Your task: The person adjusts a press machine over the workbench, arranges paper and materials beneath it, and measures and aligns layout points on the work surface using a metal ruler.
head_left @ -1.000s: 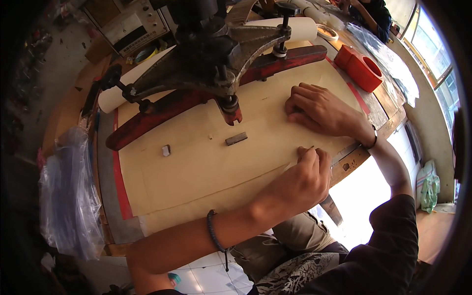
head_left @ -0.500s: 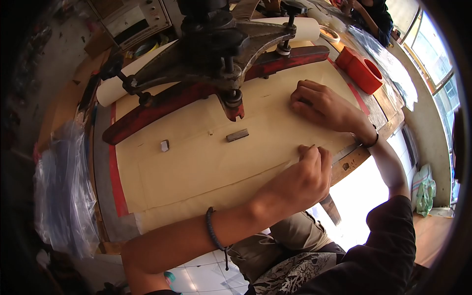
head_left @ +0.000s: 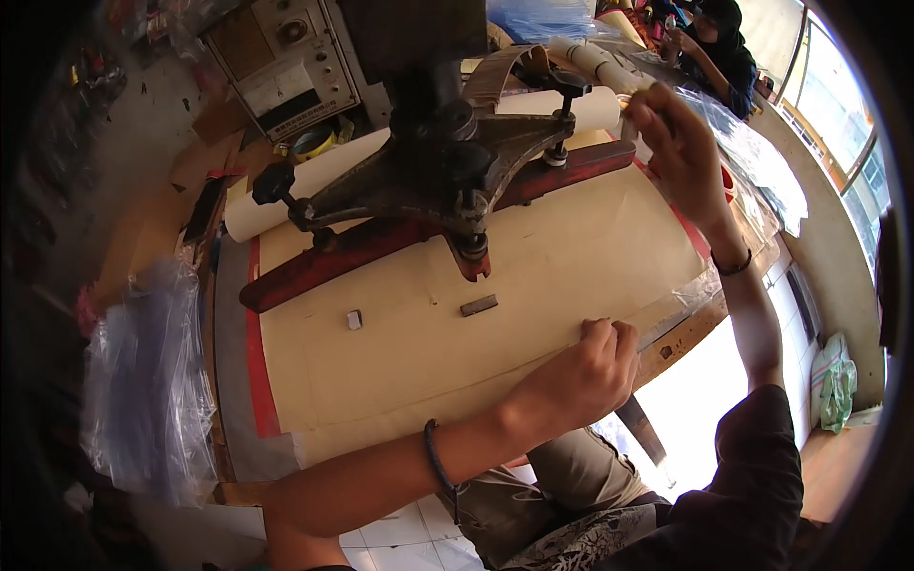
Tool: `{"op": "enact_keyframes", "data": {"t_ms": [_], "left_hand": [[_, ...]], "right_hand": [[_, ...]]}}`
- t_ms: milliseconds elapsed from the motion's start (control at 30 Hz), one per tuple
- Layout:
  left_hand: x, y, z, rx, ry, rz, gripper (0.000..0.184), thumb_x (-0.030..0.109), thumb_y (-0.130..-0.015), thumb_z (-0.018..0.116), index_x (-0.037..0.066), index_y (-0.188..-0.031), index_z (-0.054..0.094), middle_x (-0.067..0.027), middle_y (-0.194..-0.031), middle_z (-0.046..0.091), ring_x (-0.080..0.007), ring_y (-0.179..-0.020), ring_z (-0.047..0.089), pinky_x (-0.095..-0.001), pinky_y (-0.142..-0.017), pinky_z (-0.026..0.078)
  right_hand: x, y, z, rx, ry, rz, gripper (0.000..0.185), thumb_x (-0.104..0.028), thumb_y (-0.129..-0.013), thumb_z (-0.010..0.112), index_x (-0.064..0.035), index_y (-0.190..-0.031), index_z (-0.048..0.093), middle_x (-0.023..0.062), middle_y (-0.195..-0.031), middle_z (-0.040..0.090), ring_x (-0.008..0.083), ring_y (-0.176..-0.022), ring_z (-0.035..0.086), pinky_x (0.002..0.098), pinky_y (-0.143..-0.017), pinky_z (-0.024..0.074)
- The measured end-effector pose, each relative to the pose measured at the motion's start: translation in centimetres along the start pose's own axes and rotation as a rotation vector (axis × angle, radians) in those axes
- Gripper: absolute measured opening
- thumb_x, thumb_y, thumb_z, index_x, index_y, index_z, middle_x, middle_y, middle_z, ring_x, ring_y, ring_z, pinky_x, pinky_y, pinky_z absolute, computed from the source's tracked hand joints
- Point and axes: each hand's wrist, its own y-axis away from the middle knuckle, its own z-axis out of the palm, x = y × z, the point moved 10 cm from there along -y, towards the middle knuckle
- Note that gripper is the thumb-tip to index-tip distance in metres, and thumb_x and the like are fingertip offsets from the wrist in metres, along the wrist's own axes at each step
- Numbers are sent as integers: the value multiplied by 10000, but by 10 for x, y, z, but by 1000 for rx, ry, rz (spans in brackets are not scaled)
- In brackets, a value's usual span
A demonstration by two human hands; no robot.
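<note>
left hand (head_left: pixel 590 366): bunched at near-right sheet edge, can't tell if I'm gripping | right hand (head_left: pixel 681 157): raised far right, part-curled, hold unclear | tan sheet (head_left: pixel 571 252): flat, partly below red bar (head_left: pixel 347 264) | risk: tug from my left could skew it, shift dark block (head_left: pixel 479 305) and pale block (head_left: pixel 355 321)

Panel label (head_left: pixel 311 116): line of small characters, way too tiny to make out tbh
Dial markings (head_left: pixel 293 31): can't read those either
</note>
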Motion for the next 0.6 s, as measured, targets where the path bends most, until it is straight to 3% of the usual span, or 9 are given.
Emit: {"op": "enact_keyframes", "data": {"t_ms": [100, 200, 333, 533, 600], "left_hand": [[-1, 0, -2, 24, 30, -16, 155, 183, -860, 601, 102, -729, 624, -33, -793, 566, -125, -666, 498, -269, -693, 377], [-2, -1, -2, 14, 51, -16, 155, 177, -852, 605, 103, -716, 610, -32, -785, 554, -127, -664, 495, -266, -685, 376], [-2, -1, 0, -1, 35, -13, 147, 172, -843, 609, 108, -711, 605, -25, -776, 545, -126, -657, 491, -266, -673, 371], [-2, 0, -2, 27, 55, -17, 130, 171, -831, 612, 110, -716, 612, -17, -754, 534, -128, -661, 499, -271, -672, 374], [-2, 1, -2, 25, 48, -11, 126, 174, -829, 615, 109, -721, 618, -17, -752, 534, -132, -666, 507, -277, -679, 383]], "right_hand": [[-24, -35, -7, 182, 214, -312, 175, -197, -1011, 637, -24, -1019, 663, 22, -845, 639, 94, -727, 555, 256, -665, 442], [-19, -53, -1, 213, 290, -340, 192, -226, -988, 670, -41, -1031, 691, 43, -851, 649, 133, -685, 570, 280, -637, 454], [-26, -40, 28, 64, 333, -309, 197, -235, -964, 695, -63, -1058, 710, 46, -891, 651, 178, -704, 628, 341, -658, 503], [-24, -30, 25, 23, 199, -280, 243, -200, -1013, 627, -65, -1206, 686, 44, -906, 594, 133, -757, 563, 289, -714, 484], [-28, -28, 16, 46, 185, -256, 311, -170, -1029, 591, -71, -1323, 611, 25, -905, 544, 114, -779, 510, 261, -744, 460]]}}
